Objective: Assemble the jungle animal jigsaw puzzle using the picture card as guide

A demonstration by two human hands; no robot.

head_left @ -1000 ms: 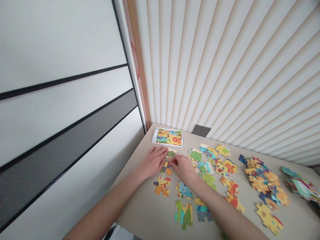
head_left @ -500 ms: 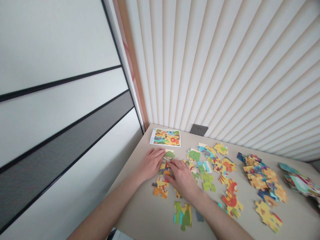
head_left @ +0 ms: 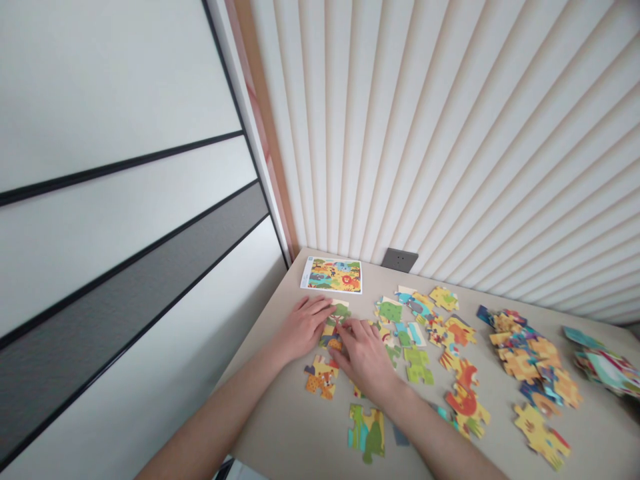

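On the bench (head_left: 267, 407), puzzle pieces (head_left: 341, 310) lie between the fingers (head_left: 316, 307). A card (head_left: 334, 275) lies beyond them; a smaller cluster (head_left: 323, 380), nearer the person. Rightward come scattered pieces (head_left: 418, 365), a pile (head_left: 523, 357), then a stack (head_left: 603, 365).

Seeing matt printed cardboard in jigsaw pieces (head_left: 517, 365) at four o'clock, smooth matt tabletop (head_left: 300, 427) at six, plastic-looking wall socket (head_left: 400, 260) at three; noticing smooth white panel (head_left: 110, 80) at ten, fabric-like grey strip (head_left: 200, 247) at nine.
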